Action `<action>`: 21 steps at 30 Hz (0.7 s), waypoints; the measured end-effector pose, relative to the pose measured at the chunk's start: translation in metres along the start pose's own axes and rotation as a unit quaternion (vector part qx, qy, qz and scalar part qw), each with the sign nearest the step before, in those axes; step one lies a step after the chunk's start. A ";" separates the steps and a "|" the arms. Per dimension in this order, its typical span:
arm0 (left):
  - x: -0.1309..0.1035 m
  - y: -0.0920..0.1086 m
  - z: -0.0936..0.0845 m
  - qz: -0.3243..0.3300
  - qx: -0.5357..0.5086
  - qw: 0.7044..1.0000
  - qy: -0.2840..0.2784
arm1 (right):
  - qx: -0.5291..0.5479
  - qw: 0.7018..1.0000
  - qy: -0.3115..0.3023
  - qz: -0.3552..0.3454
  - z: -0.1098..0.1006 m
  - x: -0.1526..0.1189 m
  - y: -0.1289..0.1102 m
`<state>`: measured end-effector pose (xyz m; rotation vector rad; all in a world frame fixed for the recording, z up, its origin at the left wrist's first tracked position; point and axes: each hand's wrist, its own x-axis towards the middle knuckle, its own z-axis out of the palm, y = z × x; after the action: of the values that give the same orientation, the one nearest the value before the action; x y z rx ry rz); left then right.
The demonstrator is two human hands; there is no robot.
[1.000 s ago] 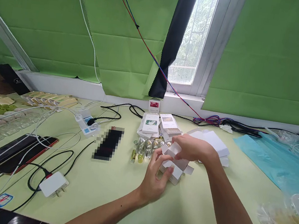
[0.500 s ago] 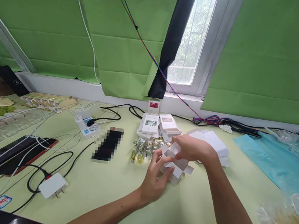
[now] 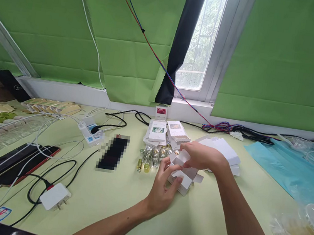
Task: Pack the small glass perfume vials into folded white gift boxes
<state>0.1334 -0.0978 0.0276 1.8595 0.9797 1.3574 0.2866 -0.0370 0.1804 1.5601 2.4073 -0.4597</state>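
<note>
Left hand [image 3: 163,192]: closed around the near-left side of an open white carton [image 3: 184,180], thumb on its upper face, forefinger reaching to the small folded white card piece [image 3: 181,158].
Right hand [image 3: 201,154]: bent over the carton from the far right, fingertips pinched on the card piece; how deep they grip is hidden.
White carton: tilted, a flap out to the right, just right of the tabletop's middle.
Small bottles [image 3: 155,158]: clustered just left of the hands, some with yellow-green parts.
Printed boxes [image 3: 158,130]: lying behind the bottles, toward the far edge.
White boxes [image 3: 224,150]: piled beyond the right wrist.
Phones [image 3: 20,164]: two, side by side near the left edge, cables across them.
Blue plastic sheet [image 3: 278,165]: spread toward the far right corner.
</note>
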 end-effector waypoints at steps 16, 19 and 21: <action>0.003 0.002 -0.009 0.016 -0.036 0.999 0.025 | 0.058 0.995 0.050 -0.062 -0.003 -0.007 -0.003; 0.004 0.002 -0.011 0.020 -0.039 0.999 0.028 | 0.066 0.994 0.050 -0.071 -0.006 -0.010 -0.006; 0.005 0.003 -0.012 0.021 -0.044 0.998 0.037 | 0.078 0.993 0.052 -0.070 -0.007 -0.012 -0.007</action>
<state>0.1237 -0.0939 0.0357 1.7841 0.9062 1.4792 0.2847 -0.0469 0.1923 1.5159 2.6299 -0.6211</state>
